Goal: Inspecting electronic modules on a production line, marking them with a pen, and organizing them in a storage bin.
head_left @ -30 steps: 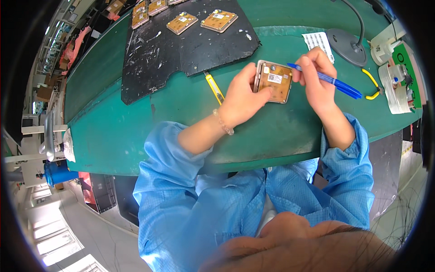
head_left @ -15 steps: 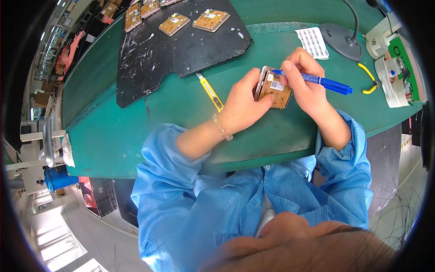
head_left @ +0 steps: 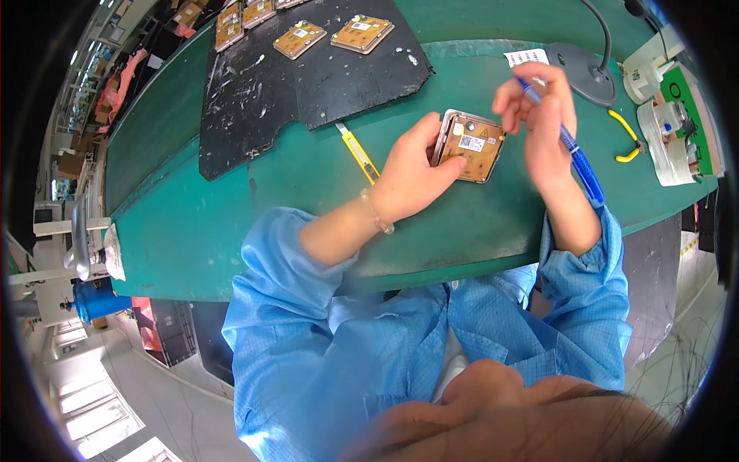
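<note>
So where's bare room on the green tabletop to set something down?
Bare green tabletop lies left of the left forearm, below the black flat board, and between both forearms. Crowded: far right, around the grey round lamp base, white plastic bottle and yellow-handled pliers.

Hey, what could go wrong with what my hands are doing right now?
Your left hand grips the square module by one side, so it might slip if that hold loosens. The yellow utility knife lies close to that hand, so a sideways move could knock it or perhaps risk a cut.
</note>
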### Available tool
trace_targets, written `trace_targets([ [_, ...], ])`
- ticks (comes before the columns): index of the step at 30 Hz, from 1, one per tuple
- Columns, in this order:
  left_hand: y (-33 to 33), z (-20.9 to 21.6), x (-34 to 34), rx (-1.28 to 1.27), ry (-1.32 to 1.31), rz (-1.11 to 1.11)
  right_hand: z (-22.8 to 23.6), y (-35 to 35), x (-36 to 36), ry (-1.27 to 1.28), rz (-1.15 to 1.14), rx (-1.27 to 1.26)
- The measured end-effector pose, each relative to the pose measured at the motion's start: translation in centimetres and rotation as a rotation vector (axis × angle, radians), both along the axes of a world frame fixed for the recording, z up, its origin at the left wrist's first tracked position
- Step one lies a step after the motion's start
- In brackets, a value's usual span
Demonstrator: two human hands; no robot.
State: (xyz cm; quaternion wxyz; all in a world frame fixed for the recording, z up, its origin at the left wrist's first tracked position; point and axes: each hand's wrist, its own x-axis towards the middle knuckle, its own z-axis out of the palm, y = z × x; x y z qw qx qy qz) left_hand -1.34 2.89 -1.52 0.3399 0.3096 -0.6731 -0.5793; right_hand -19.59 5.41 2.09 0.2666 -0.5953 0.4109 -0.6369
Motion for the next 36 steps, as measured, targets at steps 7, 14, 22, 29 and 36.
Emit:
trace_targets([
  [7,-0.9,1.1,1.0,0.361,0.289,-0.149,0.1,-0.9,-1.5,0.108,-0.127,0.029],
  [14,-1.2,1.1,1.3,0.485,0.371,-0.198,0.3,-0.8,-1.1,0.130,-0.061,0.007],
  [22,-1.8,0.9,1.5,0.652,0.530,-0.210,0.0,-0.8,-0.6,0.274,0.167,-0.087],
  [29,-2.0,0.8,1.4,0.713,0.568,-0.136,0.0,-0.8,0.1,0.649,0.086,-0.095],
  [36,-2.2,0.5,1.4,0.768,0.595,-0.151,-0.2,-0.8,0.1,0.600,0.085,-0.050],
])
